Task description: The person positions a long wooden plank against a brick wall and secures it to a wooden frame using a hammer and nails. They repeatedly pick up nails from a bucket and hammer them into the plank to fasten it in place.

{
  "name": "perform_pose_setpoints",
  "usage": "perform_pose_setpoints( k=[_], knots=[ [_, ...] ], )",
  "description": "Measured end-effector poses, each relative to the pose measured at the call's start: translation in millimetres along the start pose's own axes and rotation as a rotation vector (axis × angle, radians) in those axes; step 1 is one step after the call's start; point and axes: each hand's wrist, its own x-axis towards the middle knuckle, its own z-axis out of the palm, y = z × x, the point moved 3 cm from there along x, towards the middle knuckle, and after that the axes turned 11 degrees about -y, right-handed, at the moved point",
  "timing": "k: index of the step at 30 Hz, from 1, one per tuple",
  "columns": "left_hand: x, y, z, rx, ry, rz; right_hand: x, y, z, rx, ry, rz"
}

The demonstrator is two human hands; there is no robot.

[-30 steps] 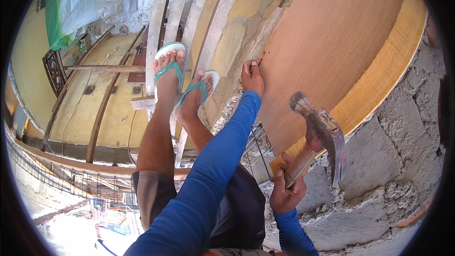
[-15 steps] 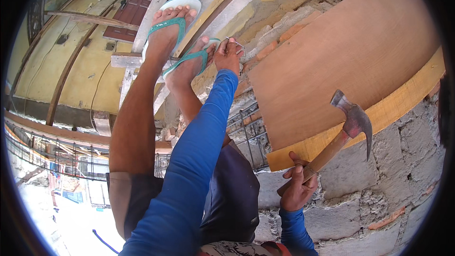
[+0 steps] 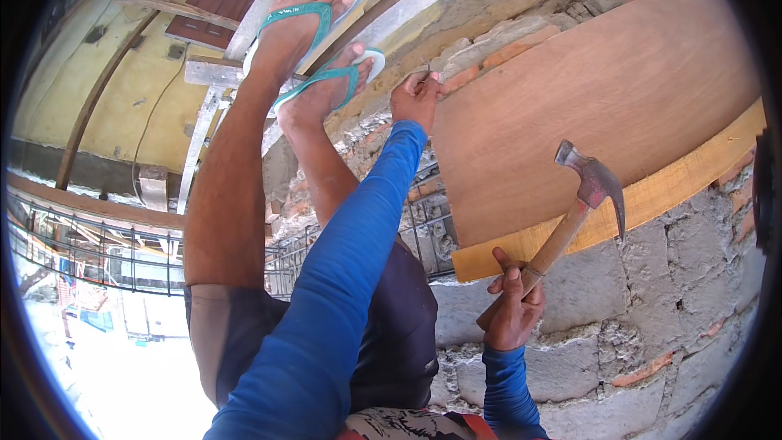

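Note:
My right hand (image 3: pixel 515 310) is wrapped round the wooden handle of a claw hammer (image 3: pixel 595 183), its worn metal head raised in front of a plywood sheet (image 3: pixel 570 114). A yellowish wooden strip (image 3: pixel 652 216) runs along the sheet's lower edge, behind the hammer. My left hand (image 3: pixel 415 99), at the end of an outstretched blue sleeve, is closed in a pinch beside the sheet's upper left corner. A thin nail (image 3: pixel 428 68) just shows at its fingertips; most of it is hidden.
My feet in green-strapped flip-flops (image 3: pixel 297 16) rest on wooden planks (image 3: pixel 383 12). A rough block wall (image 3: pixel 586 285) stands at the right, with broken brick (image 3: pixel 521 45) above the sheet. Steel rebar cages (image 3: pixel 98 253) and a timber beam (image 3: pixel 98 204) lie at the left.
My left hand has shifted right, nearer the plywood corner, and the nail in it shows less. The hammer has moved slightly left and up in view, still in my right hand.

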Motion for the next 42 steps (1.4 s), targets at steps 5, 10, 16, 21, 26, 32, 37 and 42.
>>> perform_pose_setpoints(
  k=[5, 10, 16, 21, 26, 32, 37, 42],
  knots=[
    [-27, -27, 16, -0.021, 0.214, -0.020, -3, -23, -5, -0.045, -0.115, 0.110],
    [-34, -34, 19, 0.169, 0.260, 0.081, -7, -75, -10, -0.473, -0.291, 0.117],
    [-41, -26, 18, 0.500, 0.211, 0.118, 62, -91, 31, -0.903, -0.379, -0.341],
    [-47, -14, 18, 0.570, 0.180, 0.256, 124, -80, 48, -1.054, -0.454, -0.594],
    [-44, -25, 18, 0.673, 0.218, 0.326, 176, -76, 30, -1.488, -0.600, -0.597],
    [-41, -29, 19, 0.635, 0.134, 0.182, 196, -74, 25, -1.563, -0.643, -0.627],
    [-40, -24, 20, 0.790, 0.133, 0.206, 186, -68, 23, -1.439, -0.659, -0.641],
    [-39, -30, 22, 0.701, 0.154, 0.176, 187, -77, 25, -1.491, -0.590, -0.599]
  ],
)
